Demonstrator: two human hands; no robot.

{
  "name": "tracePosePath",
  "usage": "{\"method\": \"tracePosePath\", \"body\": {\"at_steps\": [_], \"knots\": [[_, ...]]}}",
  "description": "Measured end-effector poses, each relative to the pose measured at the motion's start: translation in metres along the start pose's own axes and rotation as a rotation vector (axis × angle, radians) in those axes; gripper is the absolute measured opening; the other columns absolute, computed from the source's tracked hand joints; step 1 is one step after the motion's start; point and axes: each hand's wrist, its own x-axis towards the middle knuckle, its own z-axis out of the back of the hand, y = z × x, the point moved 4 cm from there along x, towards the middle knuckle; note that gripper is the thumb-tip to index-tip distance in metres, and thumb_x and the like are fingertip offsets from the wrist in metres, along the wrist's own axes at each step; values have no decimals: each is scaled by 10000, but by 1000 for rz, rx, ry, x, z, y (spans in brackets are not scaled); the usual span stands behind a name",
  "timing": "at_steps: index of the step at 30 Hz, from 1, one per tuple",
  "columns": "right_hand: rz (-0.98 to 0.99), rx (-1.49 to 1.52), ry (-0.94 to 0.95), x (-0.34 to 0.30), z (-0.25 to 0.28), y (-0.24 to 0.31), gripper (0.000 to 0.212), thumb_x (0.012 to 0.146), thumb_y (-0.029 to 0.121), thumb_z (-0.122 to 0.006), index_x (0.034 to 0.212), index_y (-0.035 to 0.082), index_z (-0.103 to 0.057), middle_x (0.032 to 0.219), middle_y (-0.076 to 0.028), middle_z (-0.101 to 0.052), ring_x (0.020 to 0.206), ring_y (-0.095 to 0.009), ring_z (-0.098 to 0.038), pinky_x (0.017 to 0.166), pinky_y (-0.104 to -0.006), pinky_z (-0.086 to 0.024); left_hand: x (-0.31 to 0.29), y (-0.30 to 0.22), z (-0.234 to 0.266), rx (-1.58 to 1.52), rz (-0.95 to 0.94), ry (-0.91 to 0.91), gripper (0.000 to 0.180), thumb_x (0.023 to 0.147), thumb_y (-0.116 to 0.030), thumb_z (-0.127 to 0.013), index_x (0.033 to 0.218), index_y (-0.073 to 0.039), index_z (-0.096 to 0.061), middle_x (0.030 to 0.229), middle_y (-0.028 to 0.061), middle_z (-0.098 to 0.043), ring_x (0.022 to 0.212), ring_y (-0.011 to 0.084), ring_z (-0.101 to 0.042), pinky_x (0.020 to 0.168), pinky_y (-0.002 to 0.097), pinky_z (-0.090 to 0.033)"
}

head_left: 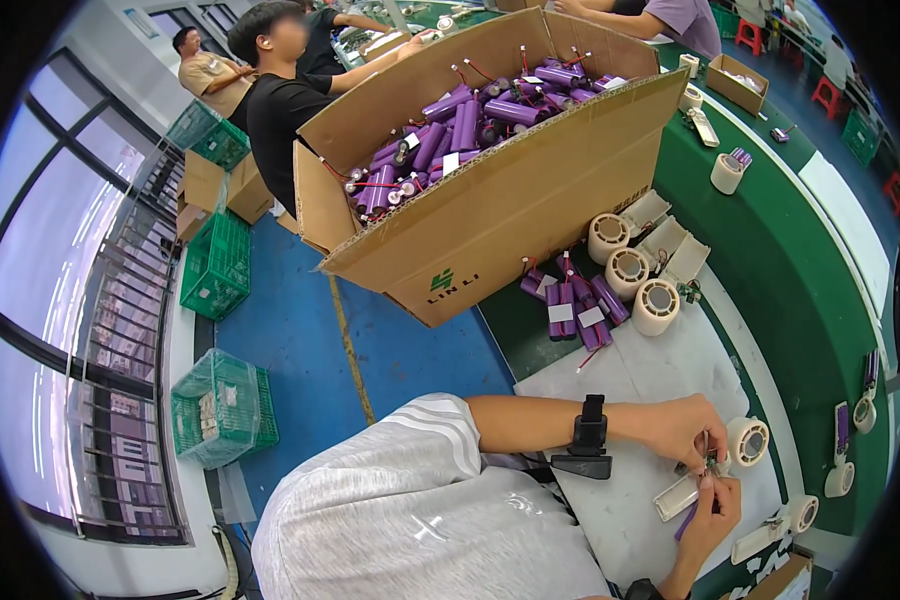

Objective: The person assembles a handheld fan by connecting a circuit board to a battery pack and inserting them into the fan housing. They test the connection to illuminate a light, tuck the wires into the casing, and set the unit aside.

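My left hand [682, 430] comes in above my right hand [718, 505], and their fingertips meet in a closed pinch. Between them is a small green circuit board [711, 463], mostly hidden by the fingers. Right beside it lies the round head of a cream-coloured handheld fan [748, 441]. Its open handle shell [676, 498] rests on the white work sheet [625, 395], just left of my right hand. A purple battery pack [684, 522] shows partly at my right hand's edge.
A big cardboard box [510, 210] full of purple battery packs [460, 125] stands at the far side. Loose packs [578, 312] and several open fans [656, 306] lie nearer. More fan parts [838, 478] sit along the green bench [770, 270]. Other people work beyond.
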Motion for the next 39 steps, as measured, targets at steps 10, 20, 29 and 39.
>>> {"method": "tracePosePath", "body": {"at_steps": [10, 20, 29, 39], "knots": [[38, -31, 17, 0, -2, 6, 126, 859, 39, -613, 825, -81, -594, 784, -79, -510, 708, -180, -482, 648, -289, -391, 1, 4, 1, 4, -20, -3, 212, 699, 10, -734, 908, -12, -708, 729, 78, -685, 640, 113, -642, 596, 241, -499], [57, 1, 28, 0, -2, 4, 115, 846, 32, -623, 838, -82, -609, 803, -106, -548, 713, -215, -518, 648, -315, -416, 1, 3, 0, -51, 33, 11, 207, 699, 20, -720, 904, -10, -713, 736, 70, -685, 635, 111, -629, 597, 241, -497], [66, -13, 42, 2, -4, 9, 118, 849, 34, -612, 824, -80, -599, 772, -99, -544, 699, -206, -509, 650, -309, -410, 2, 2, 0, 43, -12, 10, 212, 693, 11, -718, 903, -20, -722, 738, 86, -685, 624, 125, -629, 589, 245, -495], [20, -10, 3, 4, 1, 11, 102, 832, 26, -621, 810, -73, -612, 752, -104, -557, 686, -206, -522, 624, -317, -406, 5, -8, 0, 85, -32, 30, 220, 701, -6, -717, 919, -33, -726, 726, 76, -688, 611, 130, -631, 580, 252, -495]]}}
